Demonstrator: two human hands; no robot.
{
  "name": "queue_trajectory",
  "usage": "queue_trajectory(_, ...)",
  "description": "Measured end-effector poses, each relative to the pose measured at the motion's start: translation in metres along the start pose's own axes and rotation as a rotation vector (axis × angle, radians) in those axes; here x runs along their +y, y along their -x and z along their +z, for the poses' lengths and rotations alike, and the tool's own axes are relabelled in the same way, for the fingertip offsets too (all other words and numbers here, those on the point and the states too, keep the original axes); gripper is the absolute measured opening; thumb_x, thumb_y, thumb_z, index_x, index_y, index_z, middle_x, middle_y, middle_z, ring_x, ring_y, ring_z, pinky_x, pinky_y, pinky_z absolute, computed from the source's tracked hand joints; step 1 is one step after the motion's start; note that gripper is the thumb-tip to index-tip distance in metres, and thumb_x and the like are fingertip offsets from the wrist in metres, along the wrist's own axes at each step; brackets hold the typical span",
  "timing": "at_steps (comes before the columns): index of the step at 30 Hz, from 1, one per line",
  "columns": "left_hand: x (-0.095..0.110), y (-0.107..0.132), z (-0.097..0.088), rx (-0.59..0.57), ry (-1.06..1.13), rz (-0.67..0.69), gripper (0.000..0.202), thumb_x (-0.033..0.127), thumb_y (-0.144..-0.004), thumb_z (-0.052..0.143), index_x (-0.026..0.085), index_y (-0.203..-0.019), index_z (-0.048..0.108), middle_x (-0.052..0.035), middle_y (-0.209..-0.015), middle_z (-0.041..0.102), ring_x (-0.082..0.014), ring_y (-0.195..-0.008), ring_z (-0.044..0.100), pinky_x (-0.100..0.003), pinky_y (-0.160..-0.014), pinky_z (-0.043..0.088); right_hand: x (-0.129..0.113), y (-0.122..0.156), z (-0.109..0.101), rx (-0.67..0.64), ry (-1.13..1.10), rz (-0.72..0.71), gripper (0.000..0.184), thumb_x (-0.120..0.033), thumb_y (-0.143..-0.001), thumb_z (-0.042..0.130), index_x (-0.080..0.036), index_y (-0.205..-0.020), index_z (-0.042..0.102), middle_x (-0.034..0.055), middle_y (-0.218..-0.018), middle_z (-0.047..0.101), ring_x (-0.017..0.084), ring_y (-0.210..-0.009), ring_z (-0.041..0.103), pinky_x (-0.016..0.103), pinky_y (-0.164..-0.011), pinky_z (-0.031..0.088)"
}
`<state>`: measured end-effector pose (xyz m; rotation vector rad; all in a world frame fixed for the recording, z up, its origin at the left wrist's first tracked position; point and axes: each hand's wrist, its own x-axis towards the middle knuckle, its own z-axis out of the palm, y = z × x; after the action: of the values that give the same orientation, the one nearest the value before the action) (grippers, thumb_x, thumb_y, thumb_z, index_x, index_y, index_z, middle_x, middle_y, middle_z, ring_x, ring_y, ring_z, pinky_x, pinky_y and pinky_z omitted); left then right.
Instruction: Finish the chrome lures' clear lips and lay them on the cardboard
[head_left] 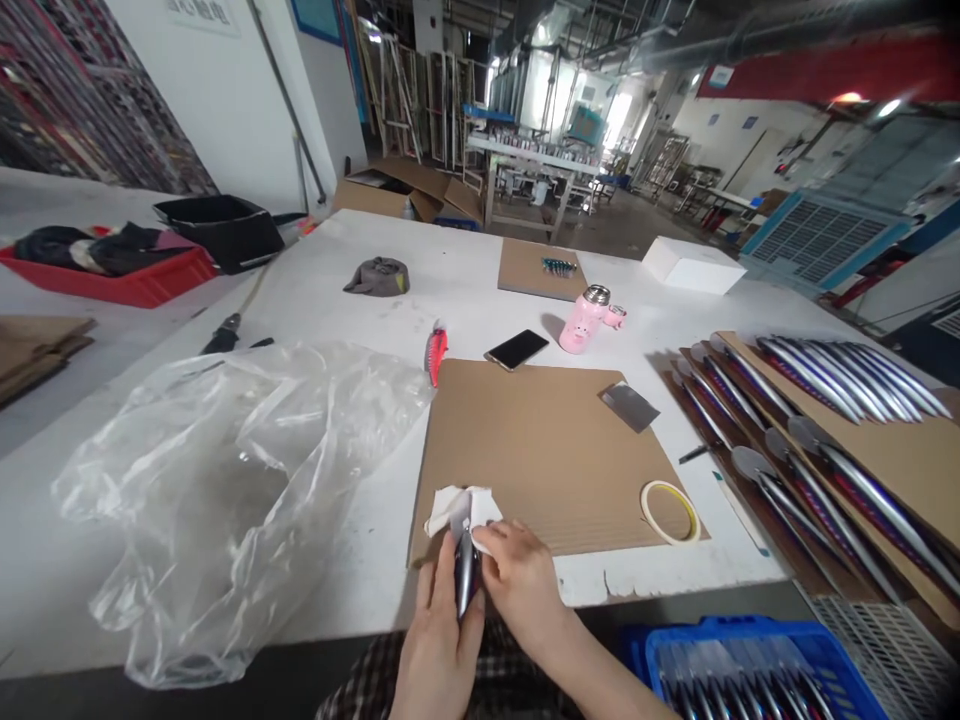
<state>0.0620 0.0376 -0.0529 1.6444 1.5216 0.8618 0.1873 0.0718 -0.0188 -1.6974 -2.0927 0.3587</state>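
At the table's near edge my left hand (439, 640) is closed around a slim shiny metal piece (464, 572), holding it upright. My right hand (519, 580) is closed on a white cloth (459, 505) and presses it against the piece. Both hands sit over the near left corner of a brown cardboard sheet (547, 450).
A large clear plastic bag (225, 480) lies to the left. A tape ring (670, 510), grey scraper (630, 405), phone (516, 349), pink bottle (583, 320) and red tool (436, 352) lie about the cardboard. Rows of shiny pieces (825, 440) rest on cardboard at right; a blue crate (742, 660) holds several more.
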Motion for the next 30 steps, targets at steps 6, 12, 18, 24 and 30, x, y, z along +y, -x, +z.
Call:
queue_trajectory(6, 0.009, -0.001, -0.001, -0.045, -0.037, -0.043, 0.052, 0.027, -0.094, 0.029, 0.021, -0.145, 0.019, -0.0129, -0.121, 0.046, -0.0247, -0.105, 0.058, -0.041, -0.082, 0.052, 0.010, 0.001, 0.001, 0.014, -0.052, 0.010, 0.030, 0.000, -0.074, 0.050, -0.024, -0.083, 0.065, -0.0006, -0.082, 0.069, 0.016, -0.076, 0.059, 0.023, -0.073, 0.040)
queue_trajectory(12, 0.011, -0.002, -0.002, -0.049, -0.040, -0.076, 0.052, 0.032, -0.094, 0.029, 0.020, -0.144, 0.022, -0.0138, -0.126, 0.045, -0.0265, -0.110, 0.055, -0.041, -0.084, 0.051, 0.012, -0.003, 0.007, 0.038, -0.087, 0.002, 0.029, -0.002, -0.072, 0.048, -0.023, -0.082, 0.066, 0.0014, -0.077, 0.068, 0.018, -0.073, 0.058, 0.026, -0.070, 0.041)
queue_trajectory(18, -0.004, -0.004, -0.003, -0.099, -0.046, -0.069, 0.055, 0.037, -0.094, 0.030, 0.020, -0.145, 0.017, -0.0143, -0.123, 0.047, -0.0266, -0.115, 0.053, -0.047, -0.094, 0.047, 0.014, 0.023, 0.007, 0.038, -0.148, -0.048, 0.020, -0.006, -0.067, 0.052, -0.023, -0.069, 0.063, -0.0012, -0.068, 0.068, 0.016, -0.066, 0.059, 0.024, -0.066, 0.043)
queue_trajectory(24, -0.002, -0.001, -0.002, -0.061, -0.068, -0.058, 0.053, 0.035, -0.094, 0.031, 0.024, -0.144, 0.021, -0.0139, -0.132, 0.044, -0.0289, -0.125, 0.045, -0.050, -0.096, 0.045, 0.020, -0.003, 0.004, 0.142, -0.165, 0.089, 0.029, -0.005, -0.078, 0.045, -0.020, -0.090, 0.067, 0.0043, -0.088, 0.071, 0.018, -0.083, 0.062, 0.025, -0.079, 0.043)
queue_trajectory(30, -0.002, 0.000, -0.002, -0.086, -0.022, -0.020, 0.053, 0.035, -0.094, 0.032, 0.022, -0.144, 0.020, -0.0135, -0.128, 0.046, -0.0267, -0.124, 0.045, -0.050, -0.099, 0.043, 0.014, -0.007, 0.006, 0.019, -0.160, 0.029, 0.030, -0.003, -0.072, 0.048, -0.023, -0.085, 0.066, 0.0021, -0.081, 0.068, 0.018, -0.076, 0.059, 0.026, -0.071, 0.041)
